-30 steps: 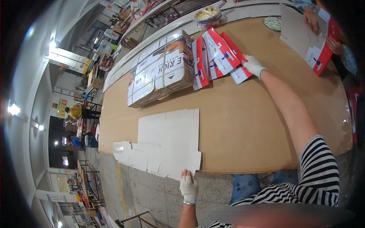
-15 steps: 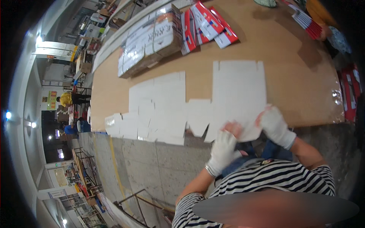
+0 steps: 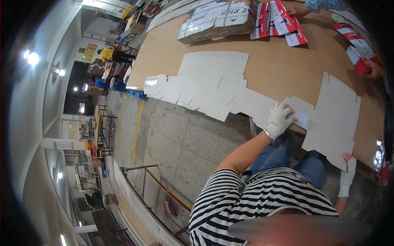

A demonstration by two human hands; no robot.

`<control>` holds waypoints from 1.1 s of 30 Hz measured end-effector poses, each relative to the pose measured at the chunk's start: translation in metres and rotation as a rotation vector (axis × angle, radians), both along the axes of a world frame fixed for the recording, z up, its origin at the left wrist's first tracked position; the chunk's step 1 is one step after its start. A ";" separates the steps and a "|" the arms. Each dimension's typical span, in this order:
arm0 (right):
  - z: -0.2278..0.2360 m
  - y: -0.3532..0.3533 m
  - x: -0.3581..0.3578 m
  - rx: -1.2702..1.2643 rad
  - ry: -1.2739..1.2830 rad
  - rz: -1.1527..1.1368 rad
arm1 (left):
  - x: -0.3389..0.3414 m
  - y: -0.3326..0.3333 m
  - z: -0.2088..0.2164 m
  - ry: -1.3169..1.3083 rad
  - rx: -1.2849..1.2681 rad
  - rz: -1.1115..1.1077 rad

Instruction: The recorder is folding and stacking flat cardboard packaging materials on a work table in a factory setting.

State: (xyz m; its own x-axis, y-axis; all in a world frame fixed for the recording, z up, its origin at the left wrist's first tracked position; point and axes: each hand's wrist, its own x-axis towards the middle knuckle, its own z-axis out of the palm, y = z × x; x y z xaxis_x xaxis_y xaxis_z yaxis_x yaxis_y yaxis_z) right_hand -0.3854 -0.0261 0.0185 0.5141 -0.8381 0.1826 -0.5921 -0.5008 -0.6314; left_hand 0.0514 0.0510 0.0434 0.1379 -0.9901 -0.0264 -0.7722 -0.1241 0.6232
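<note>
White flat cardboard box blanks (image 3: 213, 84) with slots and cut flaps lie along the near side of the table. A wide white panel (image 3: 334, 117) stands tilted at the right, its lower corner past the table edge; whether it joins the rest I cannot tell. My left hand (image 3: 280, 118), in a white glove with bare fingertips, bends its fingers on the narrow cardboard part beside that panel. At the panel's lower right corner, my right hand (image 3: 348, 174), gloved alike, pinches the edge.
A strapped bundle of printed cartons (image 3: 219, 20) sits at the far side of the brown table (image 3: 287, 69). Red and white packages (image 3: 281, 20) lie beside it. Co-workers' hands (image 3: 375, 69) handle similar packs at right. A metal frame (image 3: 143, 170) stands behind on the left.
My hands have moved apart, the right one farther right and down along the panel. The right panel has swung rightward and tilted. The view has turned, shifting the table contents up and right.
</note>
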 end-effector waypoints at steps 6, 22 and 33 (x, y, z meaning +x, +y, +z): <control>0.013 0.008 0.046 0.144 -0.052 -0.395 | -0.031 -0.013 -0.003 -0.356 -0.567 -0.324; -0.018 0.075 0.135 0.882 -0.854 -0.528 | -0.112 -0.039 -0.007 -0.335 -0.073 -0.479; 0.004 0.033 0.135 0.156 -0.472 -0.554 | -0.102 -0.023 -0.003 -0.422 -0.093 -0.534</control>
